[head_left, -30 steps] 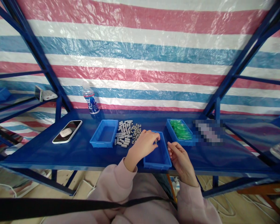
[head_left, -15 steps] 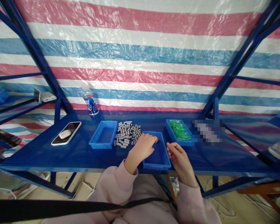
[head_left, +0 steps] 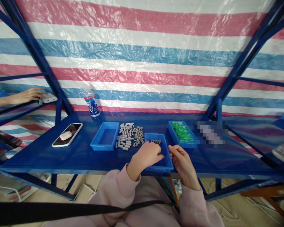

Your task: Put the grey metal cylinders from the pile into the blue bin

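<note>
At the table's (head_left: 73, 160) near edge, head view: left hand (head_left: 145, 157) over the middle tray (head_left: 159, 169), fingers curled, grip hidden. Right hand (head_left: 183, 161) by that tray's right rim, thumb and fingers drawn together; can't tell if anything is held. Studs (head_left: 156, 141) lined up at the tray's far end; step looks like setting them in rows. Next placement would call for a light pinch. Left: loose studs (head_left: 138, 135), cylinders (head_left: 126, 136), left tray (head_left: 106, 135). Right tray (head_left: 185, 145): green packets (head_left: 183, 132).
</note>
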Motion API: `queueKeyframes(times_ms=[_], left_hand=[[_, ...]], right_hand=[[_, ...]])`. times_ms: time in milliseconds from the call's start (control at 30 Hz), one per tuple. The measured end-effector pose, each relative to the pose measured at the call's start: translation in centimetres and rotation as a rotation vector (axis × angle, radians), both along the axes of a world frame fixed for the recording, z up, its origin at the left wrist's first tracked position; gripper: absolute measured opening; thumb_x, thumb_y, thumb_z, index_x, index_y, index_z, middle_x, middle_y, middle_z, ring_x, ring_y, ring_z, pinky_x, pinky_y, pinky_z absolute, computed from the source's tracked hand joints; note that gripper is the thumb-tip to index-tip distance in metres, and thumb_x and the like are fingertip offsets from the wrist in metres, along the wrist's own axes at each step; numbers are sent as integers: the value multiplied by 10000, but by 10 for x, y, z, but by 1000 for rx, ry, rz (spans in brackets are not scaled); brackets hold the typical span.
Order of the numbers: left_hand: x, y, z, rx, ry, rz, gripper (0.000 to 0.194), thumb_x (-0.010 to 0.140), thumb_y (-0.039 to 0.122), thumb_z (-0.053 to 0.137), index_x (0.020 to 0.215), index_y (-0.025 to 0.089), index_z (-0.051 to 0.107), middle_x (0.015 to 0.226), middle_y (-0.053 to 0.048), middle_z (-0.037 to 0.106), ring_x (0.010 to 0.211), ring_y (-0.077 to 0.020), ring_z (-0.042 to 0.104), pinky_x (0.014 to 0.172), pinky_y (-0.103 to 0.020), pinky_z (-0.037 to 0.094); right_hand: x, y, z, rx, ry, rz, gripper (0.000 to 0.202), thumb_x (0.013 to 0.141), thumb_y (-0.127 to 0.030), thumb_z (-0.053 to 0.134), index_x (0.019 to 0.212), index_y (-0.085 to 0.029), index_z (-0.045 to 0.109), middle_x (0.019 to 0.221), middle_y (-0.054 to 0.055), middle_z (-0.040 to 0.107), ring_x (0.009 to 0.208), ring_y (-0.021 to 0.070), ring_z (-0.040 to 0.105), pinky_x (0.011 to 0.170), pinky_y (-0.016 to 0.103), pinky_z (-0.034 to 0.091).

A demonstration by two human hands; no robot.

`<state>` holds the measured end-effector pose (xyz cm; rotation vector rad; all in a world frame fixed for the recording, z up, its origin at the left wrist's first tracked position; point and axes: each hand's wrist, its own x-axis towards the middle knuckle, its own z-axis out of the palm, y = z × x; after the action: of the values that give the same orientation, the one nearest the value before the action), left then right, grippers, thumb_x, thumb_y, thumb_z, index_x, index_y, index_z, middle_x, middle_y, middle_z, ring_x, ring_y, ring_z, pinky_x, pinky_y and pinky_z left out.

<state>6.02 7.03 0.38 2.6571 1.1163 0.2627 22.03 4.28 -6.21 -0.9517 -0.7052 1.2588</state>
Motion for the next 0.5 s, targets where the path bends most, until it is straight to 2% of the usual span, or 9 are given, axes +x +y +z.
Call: queueKeyframes(times_ms=[100,267,400,500], left_hand=[[1,0,0,3,5,31,269,850,327,549,682,152,665,715,-80,682,756,-222,654,705,-300,437],[3,4,-7,53,17,59,210,844,319,558,810,141,663,878,-113,684,874,-254,639,813,-358,441],[3,7,-12,55,9,63,201,846,313,558,883,138,649,942,-115,664,914,-256,623,850,-374,432],[0,6,-10,49,-26,52,205,858,318,547,923,146,637,960,-102,652,931,-248,613,863,-371,426]], right_hand=[[0,1,-1,2,0,-2,269,585,-333,839,544,-190,616,552,-34,552,516,87,474,502,219,391],[0,1,-1,2,7,-2,282,577,-331,844,535,-187,606,543,-35,550,507,84,469,491,215,384],[0,1,-2,10,0,8,274,597,-335,834,543,-189,608,546,-34,551,504,83,468,486,216,377],[1,1,-3,16,-2,7,266,598,-337,832,555,-191,614,562,-34,562,506,84,471,488,220,374]])
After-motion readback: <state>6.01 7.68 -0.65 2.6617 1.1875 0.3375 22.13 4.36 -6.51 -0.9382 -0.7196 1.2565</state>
